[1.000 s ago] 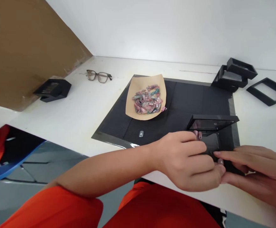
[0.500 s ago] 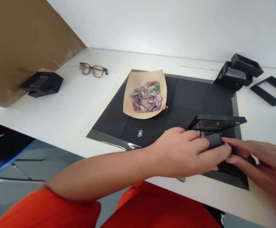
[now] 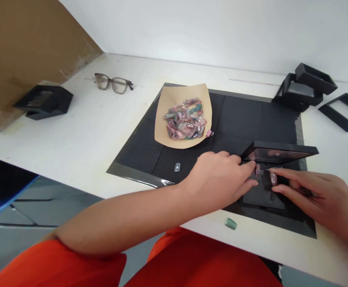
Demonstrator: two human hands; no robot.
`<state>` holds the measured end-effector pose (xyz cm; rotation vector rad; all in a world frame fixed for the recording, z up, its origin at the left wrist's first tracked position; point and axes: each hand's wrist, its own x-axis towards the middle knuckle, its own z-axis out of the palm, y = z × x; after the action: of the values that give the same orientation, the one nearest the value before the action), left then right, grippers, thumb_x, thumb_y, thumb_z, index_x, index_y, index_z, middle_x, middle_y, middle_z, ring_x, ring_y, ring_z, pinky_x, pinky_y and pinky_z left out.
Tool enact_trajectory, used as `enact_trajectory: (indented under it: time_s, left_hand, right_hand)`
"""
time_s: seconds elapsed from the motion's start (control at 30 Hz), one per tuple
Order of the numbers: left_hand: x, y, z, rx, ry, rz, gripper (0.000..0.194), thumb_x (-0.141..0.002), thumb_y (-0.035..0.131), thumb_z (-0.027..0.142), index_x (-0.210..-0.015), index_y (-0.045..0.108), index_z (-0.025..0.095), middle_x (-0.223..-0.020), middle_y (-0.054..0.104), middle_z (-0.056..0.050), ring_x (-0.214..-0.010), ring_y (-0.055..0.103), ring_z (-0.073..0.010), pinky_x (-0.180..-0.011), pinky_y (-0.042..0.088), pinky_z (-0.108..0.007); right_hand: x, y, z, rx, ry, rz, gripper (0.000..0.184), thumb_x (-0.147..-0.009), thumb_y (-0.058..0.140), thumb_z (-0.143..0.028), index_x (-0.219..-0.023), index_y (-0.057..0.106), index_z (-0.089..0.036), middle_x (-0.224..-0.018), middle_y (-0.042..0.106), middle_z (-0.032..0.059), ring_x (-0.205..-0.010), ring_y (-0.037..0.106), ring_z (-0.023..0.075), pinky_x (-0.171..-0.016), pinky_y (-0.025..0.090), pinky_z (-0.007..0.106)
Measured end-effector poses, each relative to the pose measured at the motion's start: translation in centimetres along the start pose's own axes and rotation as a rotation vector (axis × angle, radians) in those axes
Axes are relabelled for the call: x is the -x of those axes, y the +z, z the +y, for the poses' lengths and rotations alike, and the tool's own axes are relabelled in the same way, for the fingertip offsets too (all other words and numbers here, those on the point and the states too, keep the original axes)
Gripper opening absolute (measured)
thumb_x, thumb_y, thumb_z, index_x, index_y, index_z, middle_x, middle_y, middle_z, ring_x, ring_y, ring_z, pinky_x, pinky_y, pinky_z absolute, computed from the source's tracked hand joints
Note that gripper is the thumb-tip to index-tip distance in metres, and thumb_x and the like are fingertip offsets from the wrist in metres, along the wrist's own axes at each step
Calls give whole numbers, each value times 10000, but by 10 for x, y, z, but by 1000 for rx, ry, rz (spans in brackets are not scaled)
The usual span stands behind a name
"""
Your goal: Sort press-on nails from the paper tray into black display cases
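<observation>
A black display box (image 3: 263, 199) stands on the dark mat with its windowed lid (image 3: 281, 153) raised. Between the thumb and index finger of my right hand (image 3: 314, 195) is a pinkish false nail (image 3: 273, 179), just above the box's inner pad. My left hand (image 3: 221, 179) reaches over the box's left side, thumb and index apart. Its index tip is beside a patterned pink false nail (image 3: 257, 171) at the back of the pad; whether they touch I cannot tell. Other fingers of this hand are partly hidden.
A tan paper tray (image 3: 162, 119) holds many false nails, with a pink clip at its edge. A grey nail (image 3: 177, 167) and a green nail (image 3: 231, 223) lie loose. Black boxes (image 3: 302, 89), an open frame (image 3: 345, 111), another box (image 3: 46, 103) and glasses (image 3: 114, 83) stand around.
My hands were together over the box's front; they have moved apart. The left drew back leftward, uncovering the pad and the green nail. The right now shows the pinkish nail in its pinch.
</observation>
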<state>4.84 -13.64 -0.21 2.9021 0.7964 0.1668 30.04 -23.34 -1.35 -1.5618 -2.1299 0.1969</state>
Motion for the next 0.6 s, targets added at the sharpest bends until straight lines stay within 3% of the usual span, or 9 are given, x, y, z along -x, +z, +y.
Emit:
enact_trajectory:
  time_s: [0.1,0.23,0.33,0.43,0.6]
  left_hand:
    - [1,1,0,-3,18,31,357,-1089,670,528,-1267,812,253,-821,793,-11,-756,778,-237,-515,249,-333]
    - [3,5,4,0,56,66,369,-1104,643,521,-1254,805,225,-836,804,-6,-764,782,-233,-543,352,-348]
    - [4,7,6,5,59,59,430,-1114,621,534,-1358,747,203,-880,821,-9,-795,788,-230,-573,404,-347]
    - [4,8,7,3,55,22,506,-1119,608,535,-1492,653,196,-963,837,-30,-862,783,-230,-559,399,-336]
    - [4,7,7,18,47,-13,468,-1132,561,554,-1462,680,243,-981,820,-43,-921,755,-250,-518,353,-332]
  right_hand:
    - [2,-1,3,11,48,-20,536,-1090,555,-694,-1052,891,-278,-587,732,-5,-335,499,120,-370,417,274]
    - [4,-2,5,42,49,-37,519,-1092,559,-678,-1106,886,-275,-496,579,-49,-327,432,118,-355,377,267]
    - [5,-1,5,62,31,-51,525,-1106,541,-661,-1150,878,-260,-483,522,-63,-340,416,119,-354,361,264]
    - [6,1,3,51,35,-56,515,-1103,556,-647,-1198,875,-255,-490,504,-68,-353,417,117,-359,358,258]
    - [5,2,2,74,28,-68,550,-1118,521,-648,-1228,874,-241,-486,463,-79,-351,411,107,-355,356,238]
